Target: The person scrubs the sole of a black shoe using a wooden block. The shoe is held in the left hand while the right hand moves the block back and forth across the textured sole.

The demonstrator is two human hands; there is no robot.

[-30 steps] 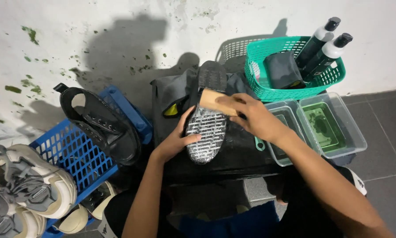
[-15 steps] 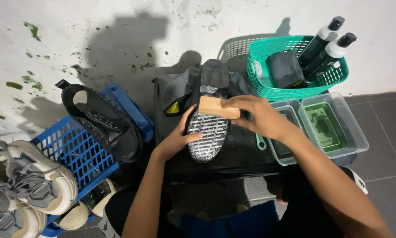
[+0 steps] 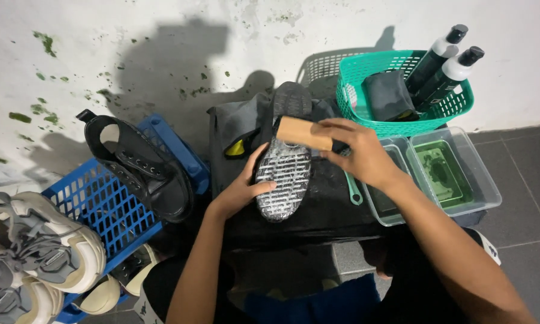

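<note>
While my left hand (image 3: 241,191) clamps the shoe (image 3: 283,157) sole-up on the black-covered bench (image 3: 318,216), steadying it against the stroke, my right hand (image 3: 361,153) grips a wooden-backed brush (image 3: 304,133) pressed flat on the soapy tread. Hands apart, each closed on its own thing. Clear tubs of greenish water (image 3: 449,174) sit just beside my right wrist, near for dipping. Black boot (image 3: 142,168) rests on blue crate (image 3: 111,210).
</note>
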